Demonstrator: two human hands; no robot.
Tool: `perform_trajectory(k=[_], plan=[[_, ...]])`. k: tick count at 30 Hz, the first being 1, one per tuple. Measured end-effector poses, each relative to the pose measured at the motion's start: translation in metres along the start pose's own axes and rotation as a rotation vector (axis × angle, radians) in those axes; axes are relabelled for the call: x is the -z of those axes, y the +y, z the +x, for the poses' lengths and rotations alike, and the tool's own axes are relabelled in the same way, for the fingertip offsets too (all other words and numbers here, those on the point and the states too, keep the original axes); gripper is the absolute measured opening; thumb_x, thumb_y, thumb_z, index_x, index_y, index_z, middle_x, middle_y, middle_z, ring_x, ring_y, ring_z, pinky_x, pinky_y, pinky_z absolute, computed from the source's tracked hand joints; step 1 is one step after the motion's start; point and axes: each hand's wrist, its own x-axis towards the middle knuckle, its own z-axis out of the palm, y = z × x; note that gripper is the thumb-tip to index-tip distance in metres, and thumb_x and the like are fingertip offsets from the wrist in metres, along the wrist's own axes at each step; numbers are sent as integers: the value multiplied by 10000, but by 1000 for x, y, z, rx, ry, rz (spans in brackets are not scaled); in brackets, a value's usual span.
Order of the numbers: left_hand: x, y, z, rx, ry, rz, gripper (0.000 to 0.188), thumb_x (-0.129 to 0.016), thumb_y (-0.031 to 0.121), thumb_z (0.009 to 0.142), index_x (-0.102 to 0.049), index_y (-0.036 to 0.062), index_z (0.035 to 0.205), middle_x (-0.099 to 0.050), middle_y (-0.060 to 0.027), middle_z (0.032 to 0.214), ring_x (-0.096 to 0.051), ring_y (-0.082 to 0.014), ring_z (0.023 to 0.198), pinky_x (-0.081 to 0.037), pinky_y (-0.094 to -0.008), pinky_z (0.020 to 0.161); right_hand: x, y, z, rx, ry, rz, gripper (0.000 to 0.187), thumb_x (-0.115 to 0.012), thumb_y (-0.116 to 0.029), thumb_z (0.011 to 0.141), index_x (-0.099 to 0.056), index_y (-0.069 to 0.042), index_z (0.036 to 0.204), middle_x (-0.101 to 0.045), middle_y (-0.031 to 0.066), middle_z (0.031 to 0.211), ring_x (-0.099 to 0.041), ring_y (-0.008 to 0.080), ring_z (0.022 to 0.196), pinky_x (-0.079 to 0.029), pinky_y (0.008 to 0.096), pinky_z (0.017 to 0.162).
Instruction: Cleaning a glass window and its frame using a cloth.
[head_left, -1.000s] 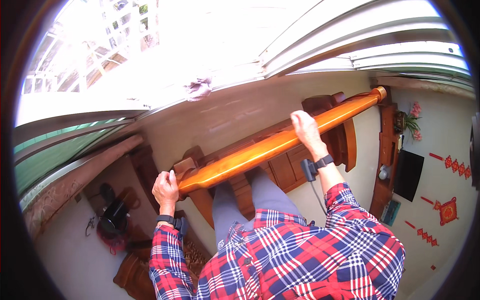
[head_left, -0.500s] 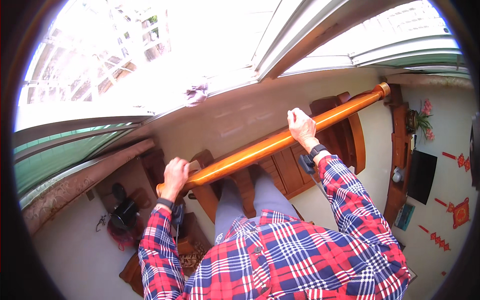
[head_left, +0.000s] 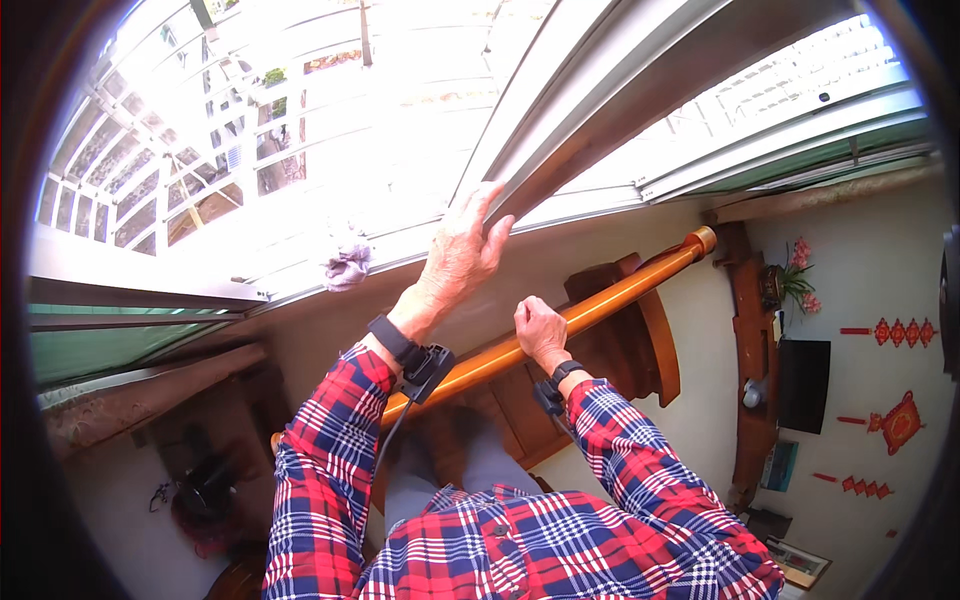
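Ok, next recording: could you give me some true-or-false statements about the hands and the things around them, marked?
1. The open left hand appears higher in the picture than the right hand. True.
2. The right hand is at the polished orange-brown wooden rail. True.
3. The left hand is wrapped around that rail. False: it is off the rail, near the pale metal window frame.
4. The crumpled lilac cloth lies right of both hands in the picture. False: it lies left of them.
5. The flat black screen is in the picture's right half. True.
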Motion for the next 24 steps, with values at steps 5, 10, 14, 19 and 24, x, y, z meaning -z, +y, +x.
perform_trajectory(k=[5,10,14,19,24], plan=[[-6,19,22,-32,75,-63,549,-675,119,925,-454,-2,1413,-554,-240,1337,-552,-379,1237,-441,-440,1043,-4,-10,-1,30,8,-14,140,-594,-215,939,-611,-98,863,-676,123,845,-669,365,763,-542,464,661],[1,30,36,-26,122,-231,553,-662,75,920,-454,13,1428,-552,-219,1364,-554,-322,1273,-435,-428,1065,-7,-13,-4,16,-16,-29,139,-588,-214,944,-606,-97,871,-679,124,864,-668,369,776,-544,461,665],[14,38,46,-159,110,-315,558,-601,67,949,-412,20,1472,-495,-218,1460,-483,-355,1369,-381,-422,1134,-5,-13,-3,15,4,-9,153,-576,-225,953,-612,-99,875,-678,137,866,-664,383,789,-539,466,672],[9,36,48,-316,81,-230,565,-544,83,980,-361,31,1512,-447,-217,1516,-441,-380,1403,-346,-420,1163,-3,-11,-5,7,-12,9,164,-575,-235,953,-622,-101,870,-675,144,839,-661,390,782,-534,472,673],[17,-44,-16,-11,116,-96,384,-627,156,955,-583,42,1319,-612,-222,1287,-602,-388,1188,-497,-425,976,-12,-12,-7,0,-14,-7,184,-571,-241,954,-606,-93,850,-663,154,812,-655,392,757,-525,480,657]])
